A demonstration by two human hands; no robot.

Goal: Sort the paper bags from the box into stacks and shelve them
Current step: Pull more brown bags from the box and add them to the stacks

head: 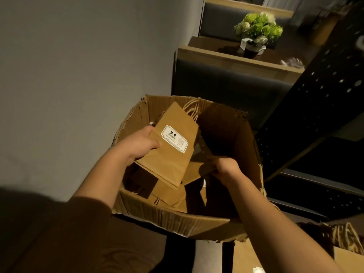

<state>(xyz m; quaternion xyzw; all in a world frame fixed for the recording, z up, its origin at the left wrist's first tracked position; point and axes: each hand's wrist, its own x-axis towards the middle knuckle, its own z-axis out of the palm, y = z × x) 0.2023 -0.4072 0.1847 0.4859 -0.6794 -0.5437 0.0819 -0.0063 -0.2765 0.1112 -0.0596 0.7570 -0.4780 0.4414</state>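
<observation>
Shadow hides the box (206, 223) bottom; the label's (174, 141) small print is unreadable.

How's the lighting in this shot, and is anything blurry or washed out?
Head view: dim, warm light; the label on the held paper bag glares white; deep shadow fills the right side of the box; the flowers look soft; straight edges bend from the wide lens.

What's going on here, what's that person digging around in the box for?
A person is reaching into an open cardboard box with both hands. The left hand grips a flat brown paper bag with a white label, raised over the box. The right hand holds another bag lower down, in shadow. More bags lie loose inside the box, and twine handles of others show at lower right.
</observation>
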